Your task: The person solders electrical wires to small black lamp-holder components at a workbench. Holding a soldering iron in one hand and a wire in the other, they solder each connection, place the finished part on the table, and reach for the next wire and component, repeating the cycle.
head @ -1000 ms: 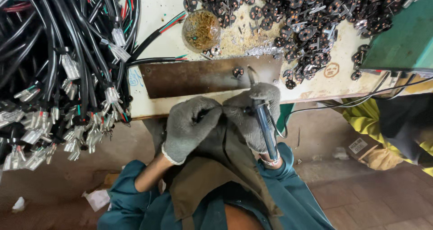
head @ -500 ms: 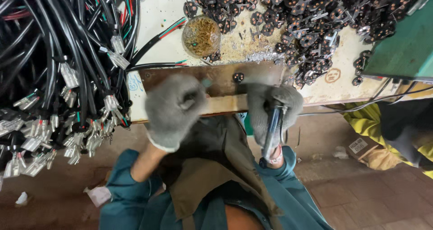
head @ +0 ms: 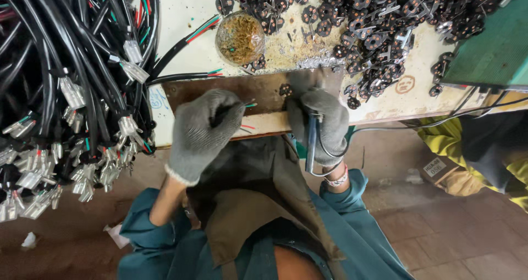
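Note:
My left hand (head: 202, 130), in a grey knit glove, is closed around a black cable whose red and green wire tips (head: 250, 104) stick out over a brown metal plate (head: 258, 87). My right hand (head: 324, 120), also gloved, grips a dark rod-shaped hand tool (head: 311, 145) with a cord looping at its rear. The tool's tip is hidden behind the glove. Just beside the right hand's fingers, a small black round part (head: 285, 89) lies on the plate. Both hands rest at the near edge of the workbench (head: 190, 8).
Thick bundles of black cables with white connectors (head: 66, 109) hang at the left. A round dish of brownish stuff (head: 240, 37) stands behind the plate. A heap of small black round parts (head: 379, 21) covers the back right. A green box (head: 495, 54) sits at the right.
Both hands have risen from below the bench edge onto the brown plate. The left hand moved the cable's wire tips towards the small black part; the right hand brought the tool up beside it.

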Available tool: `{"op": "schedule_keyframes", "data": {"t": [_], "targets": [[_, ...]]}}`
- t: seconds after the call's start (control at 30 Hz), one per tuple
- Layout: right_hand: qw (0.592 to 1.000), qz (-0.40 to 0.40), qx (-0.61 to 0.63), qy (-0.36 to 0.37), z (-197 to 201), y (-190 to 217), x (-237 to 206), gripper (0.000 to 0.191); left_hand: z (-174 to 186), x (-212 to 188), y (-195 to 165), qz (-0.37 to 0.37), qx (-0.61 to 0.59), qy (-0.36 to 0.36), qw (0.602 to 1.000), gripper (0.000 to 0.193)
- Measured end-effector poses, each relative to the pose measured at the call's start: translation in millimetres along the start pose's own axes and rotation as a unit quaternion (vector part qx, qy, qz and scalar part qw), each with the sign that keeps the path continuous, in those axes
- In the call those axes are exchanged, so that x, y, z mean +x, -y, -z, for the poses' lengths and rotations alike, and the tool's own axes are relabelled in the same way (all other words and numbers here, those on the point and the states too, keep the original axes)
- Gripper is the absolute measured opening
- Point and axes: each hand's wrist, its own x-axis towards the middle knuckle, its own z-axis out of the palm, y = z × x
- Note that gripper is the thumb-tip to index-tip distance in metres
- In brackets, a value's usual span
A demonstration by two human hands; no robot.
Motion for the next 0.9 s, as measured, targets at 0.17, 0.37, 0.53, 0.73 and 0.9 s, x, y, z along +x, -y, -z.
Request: {"op": "schedule_keyframes", "data": {"t": [0.17, 0.37, 0.53, 0.73, 0.9], "targets": [[0.995, 0.017, 0.094, -0.026, -19, -3, -21, 0.040, -28, 4, 29, -0.115, 0.104, -0.007, 0.988, 0.015], [0.993, -0.079, 0.074, 0.055, 2, -36, -66, 0.026, -43, 2, 37, -0.175, 0.147, -0.048, 0.972, 0.013], [0.995, -0.034, 0.052, 0.073, 4, -50, -83, 0.025, -48, 1, 41, -0.166, 0.203, -0.051, 0.964, 0.013], [0.996, 0.000, 0.060, 0.072, -1, -52, -78, 0.026, -49, -2, 47, -0.161, 0.202, -0.050, 0.965, 0.017], [0.994, -0.002, 0.053, 0.096, 1, -60, -86, 0.027, -50, -3, 48, -0.167, 0.188, -0.060, 0.966, 0.023]]}}
